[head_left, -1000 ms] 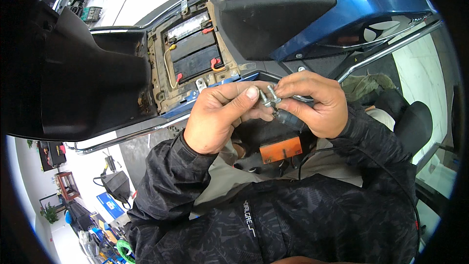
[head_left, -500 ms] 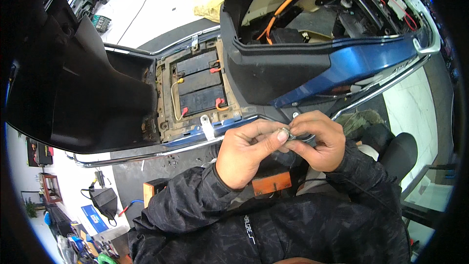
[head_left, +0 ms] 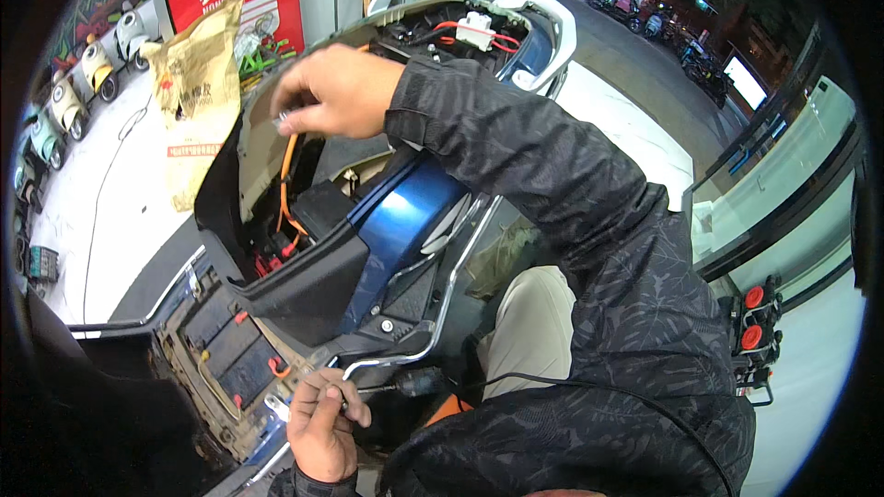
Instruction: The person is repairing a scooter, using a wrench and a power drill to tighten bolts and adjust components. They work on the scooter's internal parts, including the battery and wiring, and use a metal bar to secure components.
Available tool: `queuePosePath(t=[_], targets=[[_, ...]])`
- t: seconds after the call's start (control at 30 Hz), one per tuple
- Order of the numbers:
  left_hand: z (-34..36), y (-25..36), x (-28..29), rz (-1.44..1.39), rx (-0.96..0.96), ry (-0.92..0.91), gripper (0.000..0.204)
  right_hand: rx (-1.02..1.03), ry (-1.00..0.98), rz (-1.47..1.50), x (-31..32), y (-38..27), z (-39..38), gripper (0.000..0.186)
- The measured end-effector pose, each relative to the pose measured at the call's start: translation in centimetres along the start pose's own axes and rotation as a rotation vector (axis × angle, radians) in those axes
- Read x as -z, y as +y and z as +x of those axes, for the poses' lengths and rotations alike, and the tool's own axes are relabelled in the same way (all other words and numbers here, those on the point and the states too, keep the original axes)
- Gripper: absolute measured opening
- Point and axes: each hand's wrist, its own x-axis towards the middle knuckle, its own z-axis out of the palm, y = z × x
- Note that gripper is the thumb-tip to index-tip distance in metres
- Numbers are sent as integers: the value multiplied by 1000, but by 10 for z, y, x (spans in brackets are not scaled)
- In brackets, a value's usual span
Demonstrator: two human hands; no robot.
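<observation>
- Hands well apart: right hand is up over the open compartment, left hand is low beside the floorboard.
- Right thumb and fingertips close on a small shiny piece; exact shape too small to tell. Fingertip pinch probably suits something this tiny.
- Right arm stretches across the blue side panel, likely because the compartment lies beyond it.
- Left thumb and fingers pinch a small dark piece, mostly hidden by the fingers; likely gripped so it won't drop.
- Thin-shafted, dark-handled tool sits just beside the left hand; cannot tell whether they touch.
- Batteries lie side by side in the floorboard opening, presumably low for balance; red terminal covers probably insulate connections.
- Orange cable runs along the compartment's inside, likely routed there for protection.
- Yellow sack stands beyond the scooter, apart from both hands.
</observation>
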Motion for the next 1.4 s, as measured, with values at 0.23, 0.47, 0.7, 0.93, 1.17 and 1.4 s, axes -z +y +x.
queuePosePath(t=[0.23, 0.47, 0.7, 0.93, 1.17, 1.4], targets=[[4, -3, 17, -77, 216, 11, 20, 85, -321, -240, -19, 30, 28, 30], [9, -22, 20, 86, 527, 17, 20, 113, -622, -148, -73, 18, 67, 30], [23, -7, 32, 262, 380, 37, 19, 221, -907, -272, -149, 28, 113, 26], [26, 18, 50, 212, 369, 118, 16, 381, -884, -66, -249, 45, 135, 23], [35, 26, 51, 212, 263, 98, 15, 327, -744, 165, -306, 61, 93, 20], [32, 28, 47, 229, 231, 72, 14, 349, -786, -4, -322, 69, 79, 21]])
